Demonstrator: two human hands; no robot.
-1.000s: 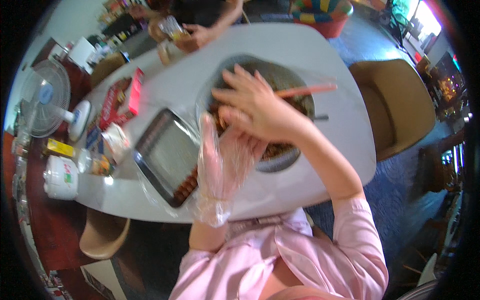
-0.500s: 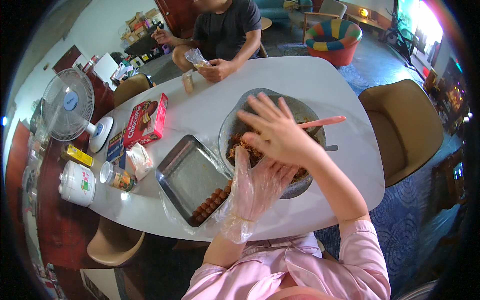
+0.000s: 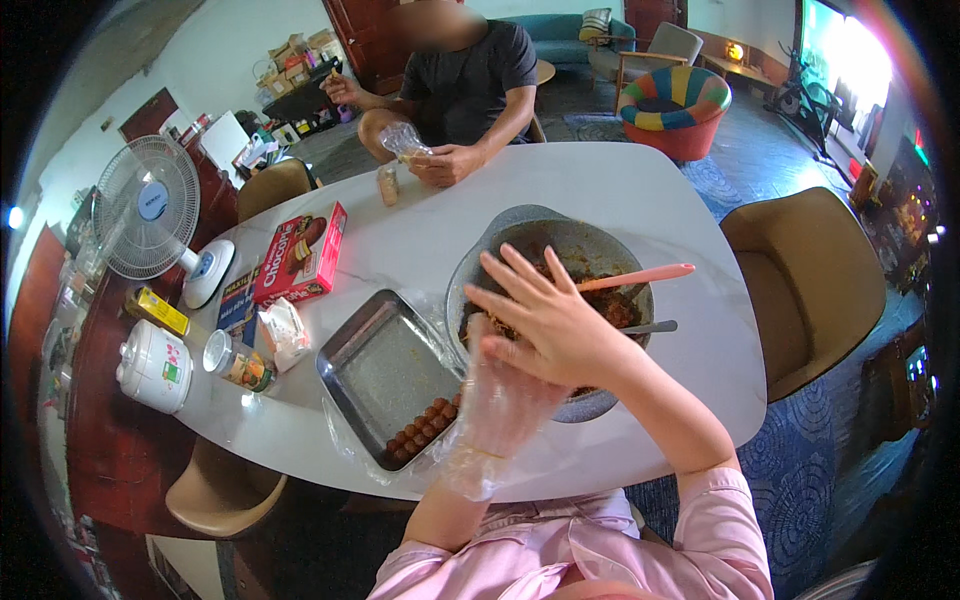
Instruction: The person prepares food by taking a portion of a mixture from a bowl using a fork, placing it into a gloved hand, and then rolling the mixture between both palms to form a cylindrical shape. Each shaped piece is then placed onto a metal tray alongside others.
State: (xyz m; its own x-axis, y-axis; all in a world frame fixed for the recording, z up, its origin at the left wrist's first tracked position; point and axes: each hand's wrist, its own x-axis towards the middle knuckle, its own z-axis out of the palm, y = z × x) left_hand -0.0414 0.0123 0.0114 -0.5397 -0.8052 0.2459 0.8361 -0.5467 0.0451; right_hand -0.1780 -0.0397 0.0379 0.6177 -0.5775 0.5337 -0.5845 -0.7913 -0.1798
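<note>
My left hand (image 3: 512,400) wears a clear plastic glove and lies low over the near left side of a grey pot (image 3: 466,262). Its thumb points up and away, stretched out, while the other fingers are mostly covered. Across it reaches my bare right hand (image 3: 545,315), fingers spread, palm down against the gloved hand. Whether anything sits between the palms is hidden. A dark reddish-brown shredded mixture (image 3: 600,298) fills the pot's bottom. Beside it, a metal tray (image 3: 385,350) carries rows of brown balls (image 3: 423,428) along its near right edge.
A pink handle (image 3: 640,277) and a metal handle (image 3: 652,327) rest over the pot's right side. A red box (image 3: 300,262), tissue pack (image 3: 285,335), jar (image 3: 238,362), white cooker (image 3: 155,368) and fan (image 3: 150,205) stand left. Across the table another person (image 3: 470,90) holds a plastic bag.
My right hand has shifted slightly over the gloved left hand, whose fingers are now more covered. The whole view has tilted, so the table sits lower in the picture.
</note>
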